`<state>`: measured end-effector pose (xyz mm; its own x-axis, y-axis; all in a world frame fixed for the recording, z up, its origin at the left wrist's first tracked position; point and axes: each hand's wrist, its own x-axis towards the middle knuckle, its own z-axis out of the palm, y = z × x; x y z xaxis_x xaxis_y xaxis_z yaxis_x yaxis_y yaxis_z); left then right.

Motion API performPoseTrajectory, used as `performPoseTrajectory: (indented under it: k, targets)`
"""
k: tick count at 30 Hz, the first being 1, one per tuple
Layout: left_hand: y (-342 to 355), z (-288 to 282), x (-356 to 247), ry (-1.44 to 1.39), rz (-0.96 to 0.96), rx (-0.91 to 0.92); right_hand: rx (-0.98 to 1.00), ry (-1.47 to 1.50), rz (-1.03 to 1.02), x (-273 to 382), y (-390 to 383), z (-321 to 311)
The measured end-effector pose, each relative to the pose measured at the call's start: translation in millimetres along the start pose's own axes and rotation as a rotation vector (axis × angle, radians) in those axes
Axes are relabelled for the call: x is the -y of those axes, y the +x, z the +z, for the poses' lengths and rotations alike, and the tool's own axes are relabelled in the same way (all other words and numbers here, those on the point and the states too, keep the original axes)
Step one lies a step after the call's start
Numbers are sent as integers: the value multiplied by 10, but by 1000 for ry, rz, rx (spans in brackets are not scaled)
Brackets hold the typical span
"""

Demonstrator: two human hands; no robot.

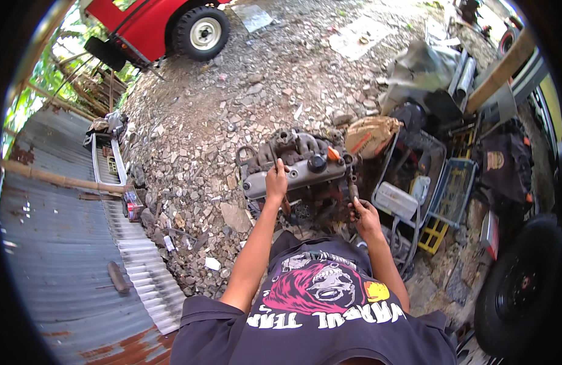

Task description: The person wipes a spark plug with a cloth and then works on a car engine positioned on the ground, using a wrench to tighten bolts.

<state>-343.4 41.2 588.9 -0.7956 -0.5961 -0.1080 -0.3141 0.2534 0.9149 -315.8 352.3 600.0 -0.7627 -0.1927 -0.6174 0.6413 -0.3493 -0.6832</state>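
Note:
An engine [305, 173] with a long grey valve cover [296, 176] stands on the ground in front of me. On the cover are a round black cap [317, 163] and, beside it, an orange piece [334, 154]. My left hand [276, 180] is closed over the left part of the cover, around what looks like a dark rod; its ends are hard to make out. At the engine's right end, my right hand [365, 217] has its fingers curled by a short, dark cylindrical piece [354, 190]. Whether that piece belongs to the engine, I cannot tell.
A torn brown sack [372, 135], a blue crate [454, 182] and metal parts crowd the right side. A tyre [518, 292] stands at the lower right. Corrugated sheets [62, 225] cover the left. A red vehicle [150, 27] is at the far left, beyond gravel [232, 115].

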Motion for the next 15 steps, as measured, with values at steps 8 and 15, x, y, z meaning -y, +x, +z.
performPoseTrajectory:
  k: [8, 15]
  targets:
    - [-16, 270, 845, 586, 141, 363, -205, -32, 300, -853, 533, -143]
    - [214, 580, 1066, 865, 87, 404, -301, -101, 265, -1466, 1323, -130]
